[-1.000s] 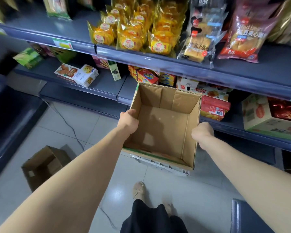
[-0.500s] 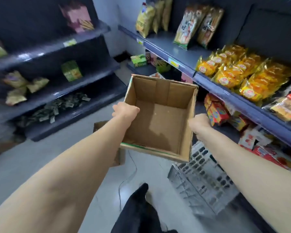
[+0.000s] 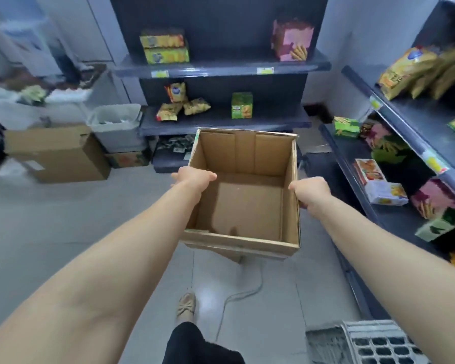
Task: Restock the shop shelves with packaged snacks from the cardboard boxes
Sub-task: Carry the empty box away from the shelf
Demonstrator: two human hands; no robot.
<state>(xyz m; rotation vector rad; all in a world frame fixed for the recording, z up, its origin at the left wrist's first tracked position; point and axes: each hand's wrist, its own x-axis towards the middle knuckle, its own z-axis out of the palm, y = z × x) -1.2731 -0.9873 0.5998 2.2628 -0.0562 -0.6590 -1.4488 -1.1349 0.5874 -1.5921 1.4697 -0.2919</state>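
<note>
An empty cardboard box [image 3: 243,195] is being held out in front of the body above the floor, with the left hand [image 3: 195,178] clamped over its left rim and the right hand [image 3: 310,191] closed on its right wall, both gripping it well apart from the shelves [image 3: 221,69] ahead and to the right. Nothing is being carried inside it, so the step in hand is judged to be clearing away a spent box. A drop spot, perhaps beside the big brown box [image 3: 55,153] on the left, is being called for next, followed by a full box.
</note>
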